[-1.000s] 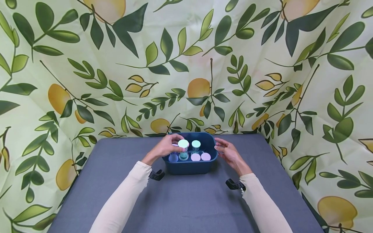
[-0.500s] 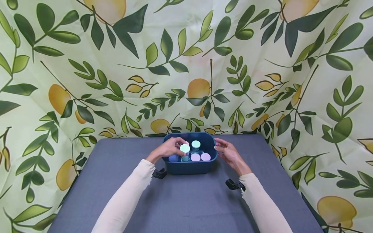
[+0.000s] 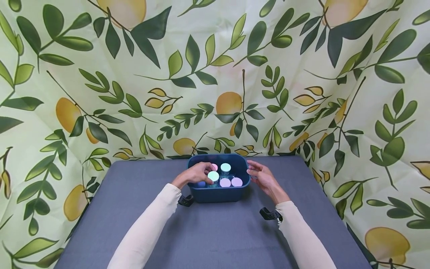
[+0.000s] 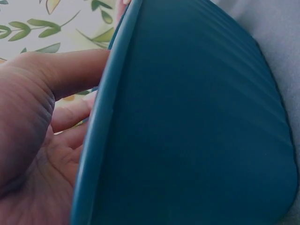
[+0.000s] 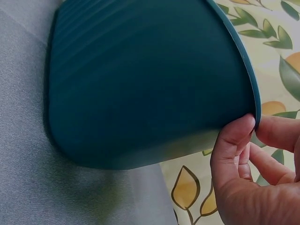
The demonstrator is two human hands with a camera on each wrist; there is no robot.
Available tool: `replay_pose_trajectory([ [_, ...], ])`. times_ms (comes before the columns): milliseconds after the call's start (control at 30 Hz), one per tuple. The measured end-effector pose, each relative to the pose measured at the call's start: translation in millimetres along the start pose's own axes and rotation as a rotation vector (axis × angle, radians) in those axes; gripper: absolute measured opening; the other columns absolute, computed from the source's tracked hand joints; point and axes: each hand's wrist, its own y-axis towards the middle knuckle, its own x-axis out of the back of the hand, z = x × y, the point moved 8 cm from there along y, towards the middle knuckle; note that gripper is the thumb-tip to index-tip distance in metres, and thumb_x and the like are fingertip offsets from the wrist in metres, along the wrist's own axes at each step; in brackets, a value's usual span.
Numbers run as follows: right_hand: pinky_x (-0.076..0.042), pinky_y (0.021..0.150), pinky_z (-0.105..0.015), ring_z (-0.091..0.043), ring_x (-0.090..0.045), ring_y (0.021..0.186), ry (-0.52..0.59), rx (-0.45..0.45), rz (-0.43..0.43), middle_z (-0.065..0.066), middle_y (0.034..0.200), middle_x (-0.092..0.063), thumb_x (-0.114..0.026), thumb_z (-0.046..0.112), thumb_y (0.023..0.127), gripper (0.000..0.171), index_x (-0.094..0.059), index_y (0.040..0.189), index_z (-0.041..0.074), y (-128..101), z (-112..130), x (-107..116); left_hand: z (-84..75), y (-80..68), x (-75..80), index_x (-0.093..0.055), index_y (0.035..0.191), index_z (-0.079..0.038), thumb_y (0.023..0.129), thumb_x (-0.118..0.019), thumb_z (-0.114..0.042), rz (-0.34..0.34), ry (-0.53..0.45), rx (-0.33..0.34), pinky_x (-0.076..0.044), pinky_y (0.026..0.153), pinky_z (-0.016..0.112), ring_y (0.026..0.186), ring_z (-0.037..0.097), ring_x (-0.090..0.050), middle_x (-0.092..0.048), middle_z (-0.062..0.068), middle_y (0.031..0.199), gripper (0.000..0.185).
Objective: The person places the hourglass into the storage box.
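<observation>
A dark blue plastic bin [image 3: 216,195] sits at the back of the table. My left hand [image 3: 197,173] reaches over its left side and grips a small clear jar with a pale mint lid [image 3: 213,176], low inside the bin. In the left wrist view the bin's wall [image 4: 187,112] hides the jar and the fingertips. My right hand [image 5: 253,159] pinches the rim at the right end between thumb and fingers. Around the held jar stand another mint-lidded jar [image 3: 225,167], pink-lidded jars [image 3: 236,182] and a blue round item [image 3: 201,184] partly behind the left hand.
A grey cloth covers the table [image 3: 218,239]. Just behind the bin rises a hanging fabric backdrop [image 3: 201,93] printed with leaves and lemons, which also runs along both sides. Each wrist wears a black strap [image 3: 270,213].
My left hand has lowered the mint-lidded jar into the bin, moving slightly right and down. The right hand stays at the bin's right rim.
</observation>
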Motion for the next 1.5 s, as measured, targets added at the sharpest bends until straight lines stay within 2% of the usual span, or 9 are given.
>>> replay_pose_trajectory([
  [233,-0.052,0.081,-0.026,-0.016,-0.052,0.101,0.001,-0.004,0.003,-0.001,0.115,-0.05,-0.057,0.007,0.097,0.049,-0.047,0.145,0.014,-0.8,-1.1,0.5,1.0,3.4,-5.7,-0.062,0.108,-0.006,0.074,-0.083,-0.007,0.038,0.034,-0.012,-0.051,0.094,0.035,0.098,0.019,-0.061,-0.065,0.008,0.108,0.04],
  [533,-0.052,0.084,-0.027,-0.016,-0.052,0.1,0.0,0.008,0.012,-0.001,0.114,-0.051,-0.057,0.007,0.097,0.049,-0.047,0.145,0.013,-0.1,-0.9,0.0,5.4,8.1,-11.6,-0.06,0.109,-0.008,0.077,-0.081,-0.006,0.082,0.049,0.011,-0.05,0.099,0.038,0.101,0.02,-0.059,-0.064,0.008,0.111,0.039],
  [833,-0.052,0.085,-0.027,-0.018,-0.051,0.103,-0.004,0.003,0.009,-0.001,0.114,-0.05,-0.057,0.007,0.097,0.049,-0.047,0.145,0.013,-0.9,-1.0,0.5,10.1,11.9,-17.6,-0.06,0.103,-0.009,0.079,-0.078,-0.002,0.143,0.068,0.017,-0.048,0.095,0.035,0.098,0.019,-0.056,-0.063,0.005,0.106,0.031],
  [1067,-0.053,0.081,-0.023,-0.018,-0.052,0.104,0.003,-0.004,0.007,-0.003,0.118,-0.05,-0.057,0.007,0.097,0.05,-0.047,0.146,0.014,0.0,-1.7,0.1,11.9,13.3,-21.8,-0.059,0.101,-0.009,0.079,-0.076,0.001,0.158,0.079,0.019,-0.047,0.092,0.033,0.095,0.018,-0.053,-0.059,0.004,0.102,0.03],
  [1500,-0.053,0.084,-0.025,-0.019,-0.052,0.105,-0.016,-0.01,-0.002,-0.005,0.12,-0.049,-0.058,0.009,0.097,0.049,-0.048,0.145,0.015,2.3,-3.9,1.9,11.8,11.5,-24.0,-0.058,0.101,-0.008,0.08,-0.075,0.002,0.181,0.083,0.028,-0.045,0.082,0.027,0.091,0.017,-0.051,-0.056,0.004,0.098,0.029],
])
